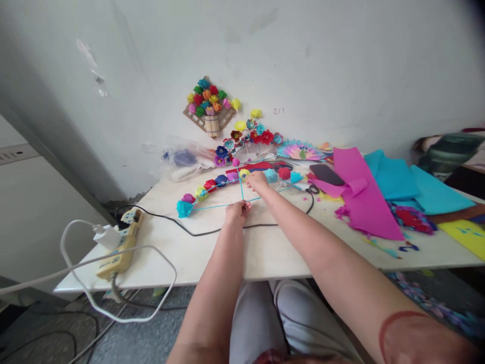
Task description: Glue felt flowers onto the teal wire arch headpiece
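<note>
A frame of thin blue sticks lies on the white table, with a curved row of paper flowers fixed along its far side. My left hand is closed in a pinch on the joint of the blue sticks near the table's middle. My right hand reaches further back, fingers curled on the flower row by a yellow flower; what it grips is hidden.
Magenta paper, cyan sheets and a yellow sheet cover the right side. A dark phone lies on the magenta paper. A black cable crosses the table. A power strip with white charger sits left. Flower crafts lean on the wall.
</note>
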`<state>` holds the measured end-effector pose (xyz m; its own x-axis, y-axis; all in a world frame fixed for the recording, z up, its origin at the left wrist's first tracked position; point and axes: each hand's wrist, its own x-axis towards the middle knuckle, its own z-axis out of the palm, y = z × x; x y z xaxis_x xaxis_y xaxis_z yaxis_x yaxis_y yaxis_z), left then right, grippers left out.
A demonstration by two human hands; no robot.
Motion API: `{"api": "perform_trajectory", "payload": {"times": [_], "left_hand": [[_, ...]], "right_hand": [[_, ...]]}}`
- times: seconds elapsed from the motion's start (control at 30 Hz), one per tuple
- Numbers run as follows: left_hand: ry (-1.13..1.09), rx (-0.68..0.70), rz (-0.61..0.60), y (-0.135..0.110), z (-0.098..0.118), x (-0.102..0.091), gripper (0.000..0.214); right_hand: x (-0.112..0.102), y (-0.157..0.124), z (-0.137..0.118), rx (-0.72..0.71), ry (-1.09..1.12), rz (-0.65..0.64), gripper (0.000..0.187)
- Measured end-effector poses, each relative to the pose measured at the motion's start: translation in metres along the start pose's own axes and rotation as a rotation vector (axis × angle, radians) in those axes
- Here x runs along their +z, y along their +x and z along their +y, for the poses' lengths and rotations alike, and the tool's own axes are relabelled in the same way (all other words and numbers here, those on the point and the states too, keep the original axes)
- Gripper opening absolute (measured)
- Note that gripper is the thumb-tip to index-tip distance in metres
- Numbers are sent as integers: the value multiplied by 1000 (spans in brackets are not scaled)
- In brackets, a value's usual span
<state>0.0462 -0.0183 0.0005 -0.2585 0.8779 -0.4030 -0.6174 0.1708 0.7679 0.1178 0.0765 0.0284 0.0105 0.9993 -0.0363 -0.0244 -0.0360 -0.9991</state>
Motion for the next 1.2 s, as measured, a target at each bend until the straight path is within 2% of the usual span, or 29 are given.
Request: {"api": "perform_trajectory", "payload": {"times": [0.03,0.13,0.2,0.27,0.37,0.43,0.53,0.63,0.9,1.2], "left_hand": [[-3,2,-2,0,0,0,18],[-11,14,-10,0,0,0,16],[-18,26,-10,0,-1,0,14],[-23,42,-5,0,-1,0,13],[-29,78,0,1,-3,1,11],[-34,106,-5,2,-4,2,11],[-43,144,-24,5,-5,4,12],[-45,174,-40,7,-6,5,15],[-26,193,30,7,-8,10,14],[-3,150,110,6,-8,16,13]], "right_hand": [[-7,-6,-3,-21,-74,17,14],[-32,-25,-10,-151,-597,46,22],[-47,-34,-11,-105,-788,-22,25],[-57,-38,-8,7,-877,-140,23],[-63,-40,-1,62,-926,-196,19],[-61,-40,3,9,-960,-120,19],[-55,-38,5,-123,-1000,67,19],[-51,-36,8,-196,-1006,139,18],[-59,-42,22,-236,-1067,84,26],[-70,-45,29,-209,-858,28,31]]}}
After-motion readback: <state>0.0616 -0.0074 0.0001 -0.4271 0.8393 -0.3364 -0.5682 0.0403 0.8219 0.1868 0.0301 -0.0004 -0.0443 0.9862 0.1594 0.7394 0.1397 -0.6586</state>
